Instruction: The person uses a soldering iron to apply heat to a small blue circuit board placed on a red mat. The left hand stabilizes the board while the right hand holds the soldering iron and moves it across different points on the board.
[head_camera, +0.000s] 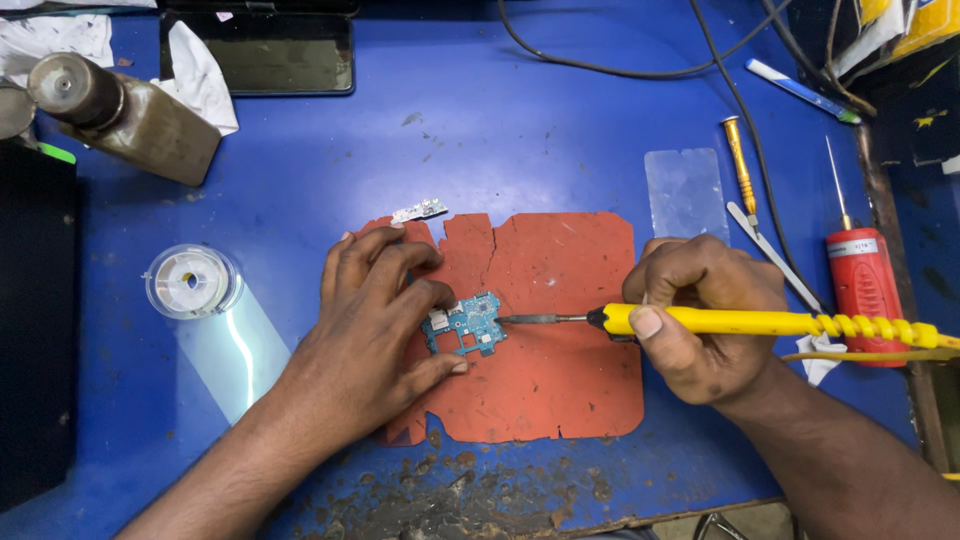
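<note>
Circuit board (465, 324), small and blue-green, lies on a cracked red mat (560, 380) in the middle of the blue tabletop (520, 130). Far left, a brown bottle (125, 115) lies tilted near crumpled white tissue (200, 75), and a clear spool of solder wire (190, 281) sits below it. The left hand (375, 335) rests on the mat with fingers spread, thumb and fingertips pinning the board's left edge. From the right, the metal tip of a yellow soldering iron (760, 322) reaches the board's right edge. The right hand (700, 315) is closed around the iron's handle. Just beyond it lie a clear plastic film (685, 190), a gold-handled screwdriver (740, 165), and a red bottle with a needle tip (860, 275).
</note>
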